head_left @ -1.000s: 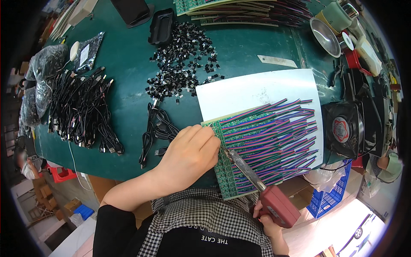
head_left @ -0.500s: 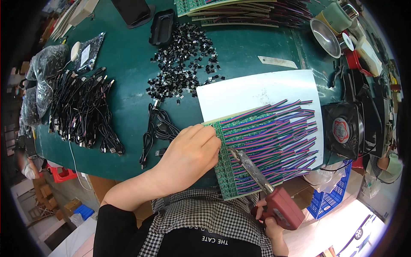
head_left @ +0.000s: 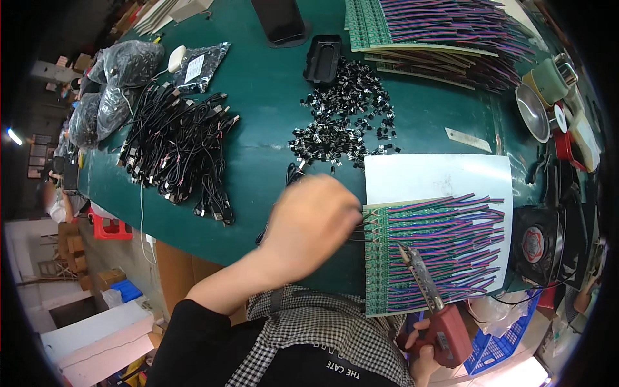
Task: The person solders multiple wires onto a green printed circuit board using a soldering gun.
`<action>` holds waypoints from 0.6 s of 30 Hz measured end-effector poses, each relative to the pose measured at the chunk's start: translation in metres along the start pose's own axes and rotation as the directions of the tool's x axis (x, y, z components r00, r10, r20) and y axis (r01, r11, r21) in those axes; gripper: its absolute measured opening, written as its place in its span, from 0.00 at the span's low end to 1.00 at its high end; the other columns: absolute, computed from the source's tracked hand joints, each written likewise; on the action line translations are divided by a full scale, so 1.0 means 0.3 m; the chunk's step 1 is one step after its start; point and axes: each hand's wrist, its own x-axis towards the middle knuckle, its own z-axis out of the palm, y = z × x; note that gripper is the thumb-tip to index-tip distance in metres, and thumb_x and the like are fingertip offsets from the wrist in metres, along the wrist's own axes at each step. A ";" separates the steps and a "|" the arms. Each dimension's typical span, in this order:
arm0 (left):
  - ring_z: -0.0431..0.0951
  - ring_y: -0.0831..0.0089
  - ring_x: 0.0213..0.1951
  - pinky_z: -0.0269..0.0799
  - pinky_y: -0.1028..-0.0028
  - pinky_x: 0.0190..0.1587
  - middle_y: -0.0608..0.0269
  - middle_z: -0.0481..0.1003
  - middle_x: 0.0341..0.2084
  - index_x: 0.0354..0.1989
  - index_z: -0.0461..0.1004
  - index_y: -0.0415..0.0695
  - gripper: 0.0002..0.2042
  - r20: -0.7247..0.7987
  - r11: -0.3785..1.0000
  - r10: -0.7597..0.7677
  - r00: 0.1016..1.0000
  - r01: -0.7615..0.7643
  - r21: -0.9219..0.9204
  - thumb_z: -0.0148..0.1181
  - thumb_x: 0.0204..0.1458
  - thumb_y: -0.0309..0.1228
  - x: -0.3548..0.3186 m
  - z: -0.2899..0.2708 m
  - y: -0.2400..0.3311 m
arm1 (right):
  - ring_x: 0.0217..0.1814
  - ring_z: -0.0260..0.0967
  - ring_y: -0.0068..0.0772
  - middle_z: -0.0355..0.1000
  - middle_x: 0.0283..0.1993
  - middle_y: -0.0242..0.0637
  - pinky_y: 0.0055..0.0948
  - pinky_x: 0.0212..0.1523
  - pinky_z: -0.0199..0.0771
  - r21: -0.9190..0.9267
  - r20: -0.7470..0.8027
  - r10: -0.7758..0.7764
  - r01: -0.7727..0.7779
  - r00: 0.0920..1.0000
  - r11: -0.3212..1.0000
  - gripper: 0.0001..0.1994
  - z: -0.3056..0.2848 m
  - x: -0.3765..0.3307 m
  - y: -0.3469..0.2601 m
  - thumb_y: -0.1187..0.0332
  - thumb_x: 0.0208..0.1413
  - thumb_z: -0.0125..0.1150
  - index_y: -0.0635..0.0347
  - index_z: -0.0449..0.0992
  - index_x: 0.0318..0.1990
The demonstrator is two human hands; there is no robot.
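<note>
My right hand [head_left: 422, 348] grips a dark red soldering gun [head_left: 449, 335]. Its metal tip lies over a panel of green circuit boards [head_left: 376, 271], near the roots of several multicoloured ribbon wires [head_left: 445, 258] that run rightward from the boards. Just left of the panel's edge is my left hand [head_left: 313, 222], blurred by motion, with its fingers curled together. Thin dark wires show between its fingertips and the panel, but what the fingers hold is hidden. Part of a black cable [head_left: 294, 173] shows behind this hand. The panel rests on a white sheet [head_left: 432, 174].
A heap of black USB cables [head_left: 177, 148] lies left, beside bagged items [head_left: 126, 71]. Small black components [head_left: 342, 122] are scattered mid-table below a black tray [head_left: 322, 61]. More wired boards [head_left: 419, 32] are stacked far right. A metal bowl [head_left: 532, 113] and a fan [head_left: 536, 245] stand right.
The view has shifted, so the table's things sit farther right and lower. My left hand has pulled back leftward off the panel's edge. The soldering gun's tip stays over the boards.
</note>
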 end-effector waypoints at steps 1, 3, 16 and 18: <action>0.74 0.64 0.35 0.70 0.69 0.39 0.59 0.73 0.30 0.35 0.73 0.40 0.10 -0.050 0.986 -0.164 0.985 0.163 -0.021 0.66 0.45 0.25 0.002 -0.013 -0.037 | 0.22 0.66 0.28 0.70 0.41 0.46 0.22 0.19 0.64 -0.006 -0.019 0.000 0.000 1.000 1.000 0.37 -0.005 -0.006 0.004 0.45 0.50 0.65 0.72 0.62 0.53; 0.74 0.68 0.34 0.70 0.71 0.39 0.60 0.74 0.30 0.36 0.73 0.38 0.11 -0.104 0.928 -0.371 0.923 0.374 0.003 0.66 0.45 0.23 -0.017 -0.048 -0.100 | 0.22 0.66 0.28 0.70 0.42 0.47 0.23 0.20 0.65 0.008 -0.011 -0.010 0.010 1.000 1.000 0.37 -0.016 -0.005 0.008 0.46 0.50 0.65 0.71 0.62 0.54; 0.74 0.75 0.28 0.67 0.77 0.34 0.64 0.76 0.26 0.31 0.77 0.36 0.04 0.024 0.835 -0.468 0.884 0.451 -0.314 0.64 0.46 0.21 -0.044 -0.088 -0.232 | 0.23 0.65 0.29 0.68 0.44 0.48 0.23 0.21 0.67 0.025 0.039 -0.023 0.022 0.999 0.999 0.36 -0.005 -0.001 0.000 0.47 0.52 0.65 0.70 0.62 0.55; 0.73 0.81 0.28 0.65 0.80 0.31 0.66 0.78 0.25 0.31 0.78 0.37 0.04 0.115 0.747 -0.499 0.859 0.494 -0.445 0.65 0.47 0.20 -0.060 -0.120 -0.247 | 0.23 0.65 0.30 0.68 0.44 0.48 0.24 0.21 0.67 0.021 0.073 -0.027 0.026 0.997 0.999 0.36 -0.016 -0.001 0.005 0.47 0.52 0.65 0.70 0.61 0.55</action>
